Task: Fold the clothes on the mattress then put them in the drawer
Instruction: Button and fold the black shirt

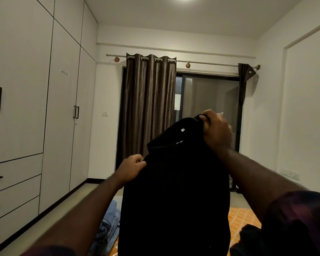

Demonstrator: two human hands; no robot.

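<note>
A black garment (175, 191) hangs in the air in front of me, held up by its top edge. My left hand (131, 168) grips its lower left shoulder. Higher up, my right hand (215, 129) is closed on its upper right corner. A small white tag shows near the collar. Below the garment lies the mattress with an orange patterned sheet (242, 217). On it sit folded blue clothes (107, 224) at the left and a dark heap of cloth (248, 237) at the right. Drawers (13, 189) with dark handles stand at the lower left.
A tall white wardrobe (35, 89) runs along the left wall. A brown curtain (148, 106) partly covers a dark sliding glass door (209, 108) at the back. A white wall (303, 108) closes the right side. Floor lies between wardrobe and mattress.
</note>
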